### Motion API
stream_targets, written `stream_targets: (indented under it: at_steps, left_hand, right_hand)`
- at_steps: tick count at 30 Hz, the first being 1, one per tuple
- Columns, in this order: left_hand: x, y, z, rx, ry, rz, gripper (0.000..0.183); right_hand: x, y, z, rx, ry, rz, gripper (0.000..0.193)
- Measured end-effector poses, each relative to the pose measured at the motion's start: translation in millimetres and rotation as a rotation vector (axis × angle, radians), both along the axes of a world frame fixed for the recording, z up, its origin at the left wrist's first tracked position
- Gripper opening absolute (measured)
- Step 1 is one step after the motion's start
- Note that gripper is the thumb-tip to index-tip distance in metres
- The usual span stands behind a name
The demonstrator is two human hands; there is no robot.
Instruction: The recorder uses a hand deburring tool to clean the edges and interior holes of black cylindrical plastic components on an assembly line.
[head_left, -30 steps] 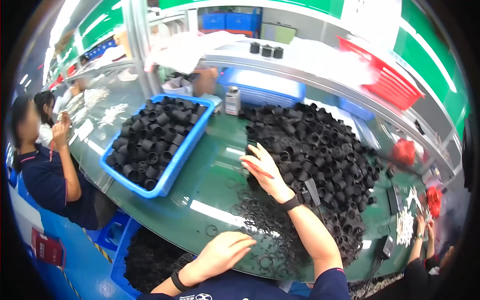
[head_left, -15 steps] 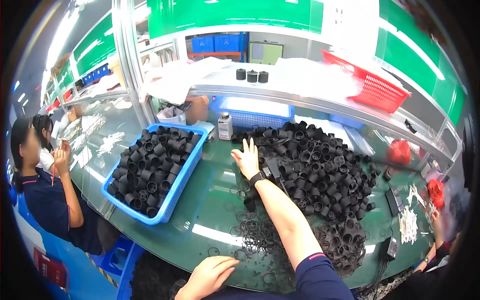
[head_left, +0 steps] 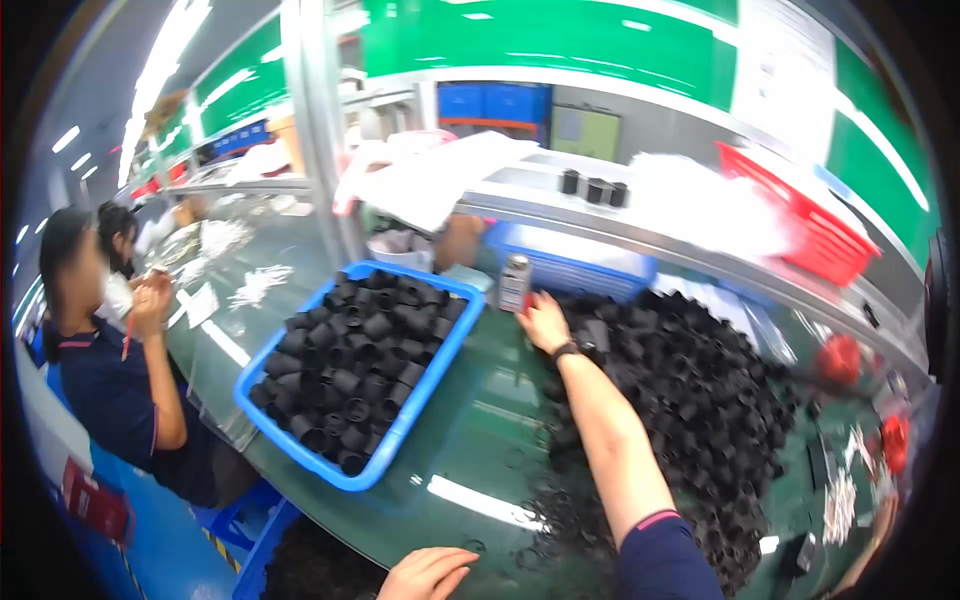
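Observation:
My right hand, a dark band on its wrist, reaches over the far side of the table beside a small grey-white bottle. Its fingers are drawn together around a small red thing, mostly hidden by them and blurred. Black cup-shaped plastic parts lie in a big heap right of this arm, and thin black rings are scattered nearer to me. My left hand rests low at the near edge, fingers loosely stretched, holding nothing.
A blue basket full of black cup parts stands on the green table to the left. Behind lie another blue basket and a metal-edged shelf bearing three black parts and a red basket. A co-worker sits at left.
The view has swung left, so the scene sits further right. My right hand has moved closer to the bottle, its spread fingers now together, with red showing at the tips. My left hand stays low.

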State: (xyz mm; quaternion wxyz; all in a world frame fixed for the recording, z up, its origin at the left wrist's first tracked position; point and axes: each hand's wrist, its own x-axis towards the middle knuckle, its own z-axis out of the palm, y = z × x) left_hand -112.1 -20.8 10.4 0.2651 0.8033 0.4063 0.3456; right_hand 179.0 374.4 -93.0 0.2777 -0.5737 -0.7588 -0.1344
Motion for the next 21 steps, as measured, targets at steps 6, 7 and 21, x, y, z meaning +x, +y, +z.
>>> stream_targets:
  at_steps: [6,7,21]
  left_hand:
    - [-5.2,15.0,-17.5,0.002,-0.016,0.014,0.016]
    - [-6.0,16.0,-20.1,0.007,-0.02,0.01,0.016]
    - [-4.0,20.6,-23.6,0.02,-0.039,0.014,0.016]
  right_hand:
    - [12.7,4.2,18.4,-0.347,0.057,-0.133,0.035]
    - [9.2,2.2,20.3,-0.353,0.032,-0.168,0.035]
    - [17.5,-15.0,45.7,-0.466,0.248,-0.041,0.032]
